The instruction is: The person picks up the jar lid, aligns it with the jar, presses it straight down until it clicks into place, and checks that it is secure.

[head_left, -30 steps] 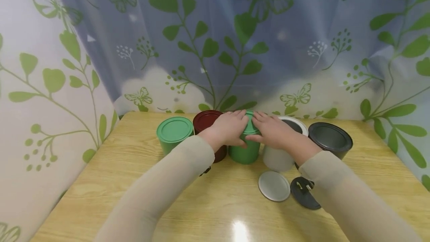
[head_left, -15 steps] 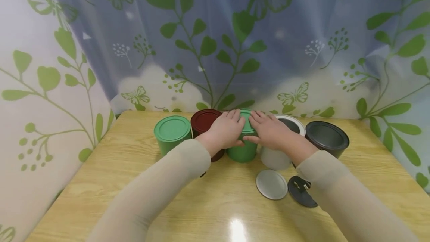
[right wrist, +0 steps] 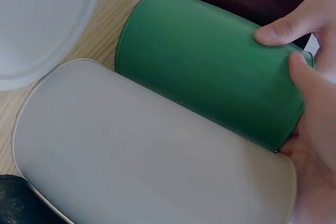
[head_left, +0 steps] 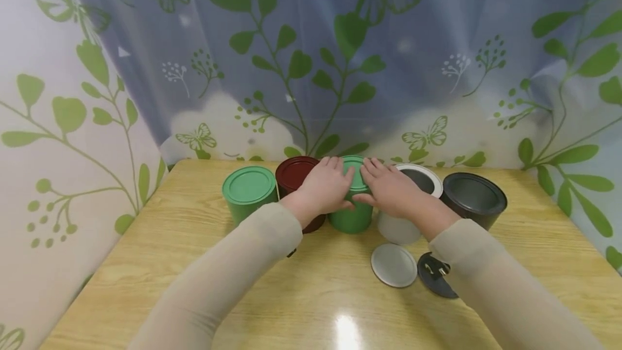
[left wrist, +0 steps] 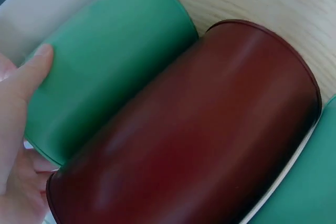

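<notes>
My left hand [head_left: 326, 185] and right hand [head_left: 392, 189] both on middle green can [head_left: 351, 220], fingers pretty much straight across top, thumbs against side, not clenched. Can's upright on desk [head_left: 272, 301], between dark red can [head_left: 295, 173] and white can [head_left: 399, 229]. Second green can [head_left: 250, 196] far left, black can [head_left: 474, 194] far right. Silver disc [head_left: 394, 266] and black disc [head_left: 433, 278] lying out front.

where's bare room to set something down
The light wooden table is bare left of the leftmost green cylindrical can, between the beige left sleeve and the round silvery lid, and right of the black cylindrical can. The back row of cans is crowded, left hand and right hand on the middle green cylindrical can.
</notes>
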Motion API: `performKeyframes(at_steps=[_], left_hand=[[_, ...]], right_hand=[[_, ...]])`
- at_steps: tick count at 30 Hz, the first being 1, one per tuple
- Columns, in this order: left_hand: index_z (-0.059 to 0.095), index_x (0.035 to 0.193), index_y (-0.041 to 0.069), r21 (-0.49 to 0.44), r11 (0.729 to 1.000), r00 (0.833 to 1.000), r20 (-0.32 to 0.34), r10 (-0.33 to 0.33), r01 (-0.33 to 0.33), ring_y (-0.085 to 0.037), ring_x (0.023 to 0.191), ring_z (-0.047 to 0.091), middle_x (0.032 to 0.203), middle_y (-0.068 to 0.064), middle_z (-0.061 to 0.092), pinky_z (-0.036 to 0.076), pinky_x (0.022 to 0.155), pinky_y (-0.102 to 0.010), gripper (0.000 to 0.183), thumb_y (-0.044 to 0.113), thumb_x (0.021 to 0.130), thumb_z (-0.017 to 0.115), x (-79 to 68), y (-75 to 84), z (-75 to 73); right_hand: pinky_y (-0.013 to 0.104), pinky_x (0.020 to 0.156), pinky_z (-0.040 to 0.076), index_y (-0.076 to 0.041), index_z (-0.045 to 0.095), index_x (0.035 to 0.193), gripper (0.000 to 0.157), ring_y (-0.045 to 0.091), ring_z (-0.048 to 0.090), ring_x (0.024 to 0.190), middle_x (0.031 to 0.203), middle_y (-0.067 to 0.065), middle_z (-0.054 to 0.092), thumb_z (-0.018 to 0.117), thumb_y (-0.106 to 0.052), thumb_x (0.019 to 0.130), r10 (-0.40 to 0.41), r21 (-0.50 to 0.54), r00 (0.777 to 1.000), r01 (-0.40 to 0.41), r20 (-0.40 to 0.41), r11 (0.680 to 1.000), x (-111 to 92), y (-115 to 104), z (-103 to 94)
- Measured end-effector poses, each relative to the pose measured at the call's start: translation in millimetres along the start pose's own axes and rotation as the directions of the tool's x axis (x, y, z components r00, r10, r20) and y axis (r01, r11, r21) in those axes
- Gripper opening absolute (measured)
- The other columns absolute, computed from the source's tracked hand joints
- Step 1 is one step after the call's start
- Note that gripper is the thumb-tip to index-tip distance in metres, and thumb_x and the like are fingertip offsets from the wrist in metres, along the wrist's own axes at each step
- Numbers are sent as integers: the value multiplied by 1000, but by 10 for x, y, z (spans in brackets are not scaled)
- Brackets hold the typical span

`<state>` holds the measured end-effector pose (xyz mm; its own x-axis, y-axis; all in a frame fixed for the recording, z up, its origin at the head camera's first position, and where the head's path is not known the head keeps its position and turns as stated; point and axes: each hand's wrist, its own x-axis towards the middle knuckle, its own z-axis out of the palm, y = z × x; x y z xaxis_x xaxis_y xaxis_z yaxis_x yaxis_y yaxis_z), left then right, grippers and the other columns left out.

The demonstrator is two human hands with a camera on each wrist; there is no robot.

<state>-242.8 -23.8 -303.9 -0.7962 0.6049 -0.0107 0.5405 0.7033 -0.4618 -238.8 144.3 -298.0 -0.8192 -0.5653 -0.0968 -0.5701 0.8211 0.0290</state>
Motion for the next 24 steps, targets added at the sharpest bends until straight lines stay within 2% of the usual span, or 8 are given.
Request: performKeyframes(at_steps=[6,15,19,24], left_hand=[[39,144,12,6,1000,999,-43,-21,21,-31,125,42,135,-19,47,29,106,-42,83,68,83,48,-39,11,-1],[47,139,14,-23,999,994,-99,-43,41,-27,122,46,133,-15,50,30,106,-41,66,57,89,52,-245,18,83],[49,137,14,-16,999,990,-135,-47,45,-26,119,48,130,-14,53,32,104,-40,65,55,88,54,-237,30,66],[49,137,15,-11,999,991,-127,-35,34,-27,118,49,128,-14,54,33,103,-40,63,55,89,53,-171,21,21]], right_hand=[[54,109,15,4,23,145,76,38,10,138,151,23,15,43,-49,95,12,-11,1000,-12,-19,1000,4,5,-5],[54,109,14,4,23,145,79,36,13,139,151,22,16,43,-52,94,20,-1,999,-20,-30,1000,-17,-69,86],[55,109,12,2,26,145,75,35,14,139,150,22,20,43,-51,95,48,-63,997,-51,-55,997,-61,-94,74],[56,108,15,1,35,142,65,39,23,135,146,24,30,48,-43,96,44,-118,994,-55,-99,991,-131,-100,27]])
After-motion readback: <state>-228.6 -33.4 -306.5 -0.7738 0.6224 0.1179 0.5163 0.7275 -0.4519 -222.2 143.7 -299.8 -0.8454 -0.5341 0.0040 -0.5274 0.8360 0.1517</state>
